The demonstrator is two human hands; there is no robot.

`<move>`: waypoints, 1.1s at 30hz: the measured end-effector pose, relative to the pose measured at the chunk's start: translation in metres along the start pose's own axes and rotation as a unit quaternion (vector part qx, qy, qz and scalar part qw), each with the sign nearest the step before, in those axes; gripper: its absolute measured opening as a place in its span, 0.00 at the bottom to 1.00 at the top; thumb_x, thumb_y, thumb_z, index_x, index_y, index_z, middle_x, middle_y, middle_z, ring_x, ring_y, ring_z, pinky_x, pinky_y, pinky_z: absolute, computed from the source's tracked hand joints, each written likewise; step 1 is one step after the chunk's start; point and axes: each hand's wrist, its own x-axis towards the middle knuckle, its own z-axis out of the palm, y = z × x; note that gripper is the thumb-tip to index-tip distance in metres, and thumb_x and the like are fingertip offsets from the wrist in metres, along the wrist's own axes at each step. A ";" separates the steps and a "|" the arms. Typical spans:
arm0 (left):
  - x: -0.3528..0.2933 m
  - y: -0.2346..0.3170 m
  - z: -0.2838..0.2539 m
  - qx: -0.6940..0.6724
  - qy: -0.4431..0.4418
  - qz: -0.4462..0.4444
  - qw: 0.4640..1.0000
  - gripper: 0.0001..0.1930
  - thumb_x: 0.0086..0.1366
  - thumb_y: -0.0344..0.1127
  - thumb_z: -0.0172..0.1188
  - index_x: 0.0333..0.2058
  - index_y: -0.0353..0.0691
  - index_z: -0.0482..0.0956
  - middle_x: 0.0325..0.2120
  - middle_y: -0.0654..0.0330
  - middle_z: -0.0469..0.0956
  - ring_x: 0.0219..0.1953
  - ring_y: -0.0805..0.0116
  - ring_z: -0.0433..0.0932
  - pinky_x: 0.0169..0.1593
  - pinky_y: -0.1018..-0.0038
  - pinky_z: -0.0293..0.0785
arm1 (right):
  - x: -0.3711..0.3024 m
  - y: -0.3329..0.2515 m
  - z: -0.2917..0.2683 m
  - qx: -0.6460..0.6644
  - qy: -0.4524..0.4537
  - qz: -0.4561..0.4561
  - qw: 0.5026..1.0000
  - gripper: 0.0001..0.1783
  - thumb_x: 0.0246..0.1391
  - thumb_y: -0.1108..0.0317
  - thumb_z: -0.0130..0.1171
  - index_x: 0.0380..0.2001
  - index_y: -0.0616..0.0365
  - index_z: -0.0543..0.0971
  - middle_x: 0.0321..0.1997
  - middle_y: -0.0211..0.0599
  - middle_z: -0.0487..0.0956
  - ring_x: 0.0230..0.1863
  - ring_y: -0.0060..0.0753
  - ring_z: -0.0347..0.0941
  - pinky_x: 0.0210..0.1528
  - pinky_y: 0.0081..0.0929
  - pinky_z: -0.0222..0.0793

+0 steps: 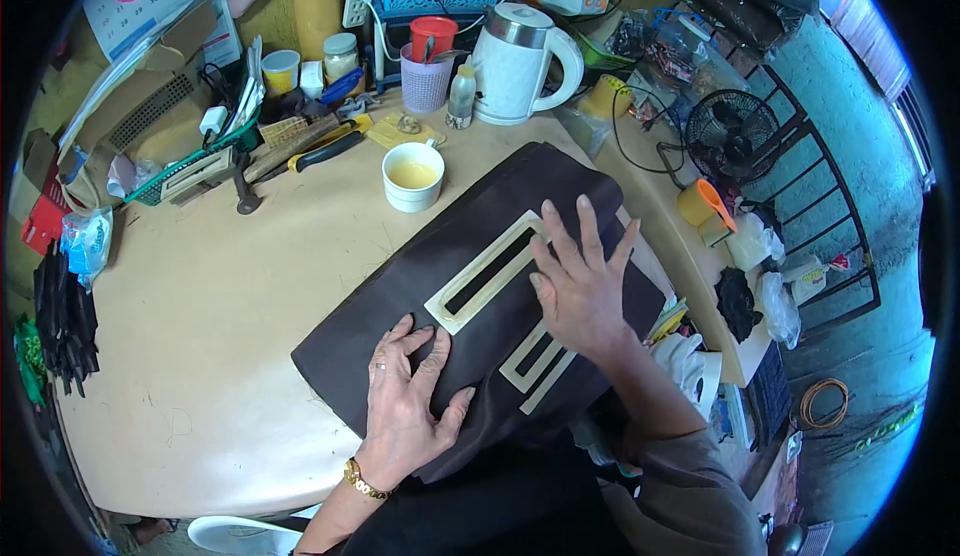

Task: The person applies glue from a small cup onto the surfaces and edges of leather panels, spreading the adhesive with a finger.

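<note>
A large dark brown sheet of leather-like material (pixel 400 301) lies slantwise over the table's front edge. On it rests a cream rectangular frame (pixel 470 290) with a long slot through its middle. A second cream frame (pixel 517 369) and a narrow cream strip (pixel 547 386) lie nearer me, partly under my right forearm. My left hand (pixel 408 396) presses on the sheet, fingers apart, with its fingertips by the near end of the first frame. With fingers spread, my right hand (pixel 585 291) lies flat over the far end of that frame, hiding part of it. Neither hand grips anything.
A white cup (pixel 413 178) of yellowish stuff stands just beyond the sheet. Behind it are a white electric kettle (pixel 515 64), a small bottle (pixel 461 98) and a purple basket (pixel 423 82). A hammer (pixel 246 186) and pliers (pixel 325 151) lie at the back left. A black fan (pixel 732 136) stands right.
</note>
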 end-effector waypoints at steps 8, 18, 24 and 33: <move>0.000 -0.001 0.000 -0.003 0.007 0.005 1.000 0.34 0.44 0.32 0.75 0.53 0.30 0.78 0.52 0.43 0.71 0.62 0.40 0.66 0.62 0.52 0.64 | 0.012 0.003 0.006 0.213 0.039 0.095 0.972 0.17 0.62 0.60 0.55 0.50 0.51 0.83 0.77 0.41 0.55 0.78 0.58 0.39 0.68 0.79 0.22; -0.001 -0.001 -0.001 -0.013 0.001 -0.002 1.000 0.34 0.45 0.33 0.75 0.54 0.31 0.78 0.52 0.45 0.71 0.63 0.41 0.66 0.63 0.53 0.63 | 0.018 -0.009 0.012 0.087 0.051 0.026 0.995 0.14 0.58 0.58 0.60 0.42 0.50 0.86 0.74 0.40 0.60 0.78 0.56 0.41 0.66 0.81 0.19; -0.001 -0.002 -0.002 -0.014 0.000 -0.002 1.000 0.35 0.46 0.33 0.75 0.55 0.31 0.77 0.52 0.45 0.71 0.64 0.42 0.65 0.64 0.54 0.63 | 0.018 -0.027 0.004 0.103 0.048 -0.015 0.993 0.13 0.56 0.58 0.61 0.40 0.48 0.87 0.75 0.39 0.60 0.78 0.56 0.41 0.66 0.82 0.18; -0.003 -0.005 0.000 -0.018 0.007 0.012 1.000 0.34 0.47 0.34 0.74 0.55 0.32 0.76 0.53 0.46 0.70 0.63 0.41 0.66 0.63 0.53 0.64 | 0.009 -0.052 -0.003 0.140 0.020 -0.042 0.989 0.14 0.60 0.57 0.55 0.43 0.45 0.86 0.76 0.41 0.58 0.78 0.60 0.39 0.66 0.82 0.17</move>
